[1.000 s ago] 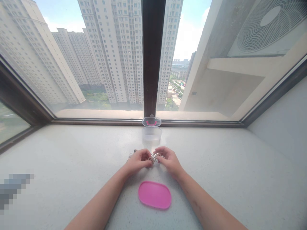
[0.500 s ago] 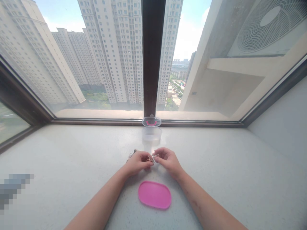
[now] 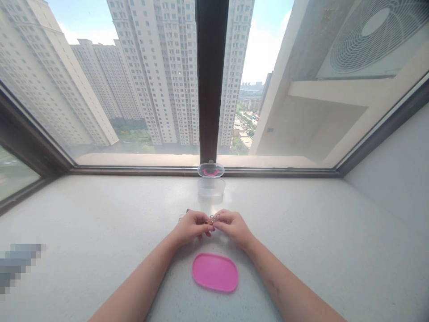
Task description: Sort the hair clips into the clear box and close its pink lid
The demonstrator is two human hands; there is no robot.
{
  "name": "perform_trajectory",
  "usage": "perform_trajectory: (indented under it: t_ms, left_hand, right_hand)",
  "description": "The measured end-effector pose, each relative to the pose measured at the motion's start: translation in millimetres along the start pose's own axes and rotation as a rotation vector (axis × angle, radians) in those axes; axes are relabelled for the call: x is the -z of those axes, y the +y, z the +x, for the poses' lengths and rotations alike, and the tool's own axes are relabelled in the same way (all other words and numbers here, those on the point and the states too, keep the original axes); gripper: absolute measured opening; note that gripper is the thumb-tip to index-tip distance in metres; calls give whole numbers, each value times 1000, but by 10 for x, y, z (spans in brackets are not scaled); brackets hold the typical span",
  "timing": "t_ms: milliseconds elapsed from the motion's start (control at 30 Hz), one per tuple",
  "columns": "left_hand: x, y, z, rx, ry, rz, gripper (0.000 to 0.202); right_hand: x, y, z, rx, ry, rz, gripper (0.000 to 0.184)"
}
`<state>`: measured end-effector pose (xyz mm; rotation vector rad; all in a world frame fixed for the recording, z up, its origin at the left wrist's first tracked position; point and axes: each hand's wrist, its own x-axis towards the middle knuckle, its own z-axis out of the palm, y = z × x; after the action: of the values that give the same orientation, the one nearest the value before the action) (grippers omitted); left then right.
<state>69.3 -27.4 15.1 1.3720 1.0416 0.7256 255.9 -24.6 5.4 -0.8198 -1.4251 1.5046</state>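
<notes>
My left hand and my right hand meet fingertip to fingertip over the pale stone sill. Between them they pinch a small bunch of thin metal rings, too small to make out in detail. A bit of the same thing pokes out behind my left hand. A pink oval lid lies flat on the sill just in front of my wrists. Beyond my hands stands a small clear plastic box with its clear lid tipped up against the window frame.
The sill runs wide to both sides, bounded by a dark window frame at the back and a grey wall on the right. A blurred patch sits at the left edge.
My hands have drawn closer together, so the metal rings are now mostly hidden between my fingertips. The view has shifted slightly. The pink lid and the clear box have not moved.
</notes>
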Motion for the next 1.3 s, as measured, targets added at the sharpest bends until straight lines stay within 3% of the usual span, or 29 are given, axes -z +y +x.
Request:
perform_trajectory:
  t_ms: [233,433,700,1133,1300]
  left_hand:
    - [34,-20,11,-137,-12,-35,24]
    - [52,-5,5,-77,53,70,29]
    - [20,-2,20,-38,23,-75,29]
    - [24,-43,40,-35,-9,-116,30]
    - [23,-34,24,-29,-34,-173,21]
  right_hand:
    - [-14,-1,5,18,13,22,16]
    - [6,46,13,-60,87,96,22]
    - [12,56,13,-180,66,223,30]
    - [7,67,13,-175,28,86,28]
    - [3,51,10,-165,18,78,26]
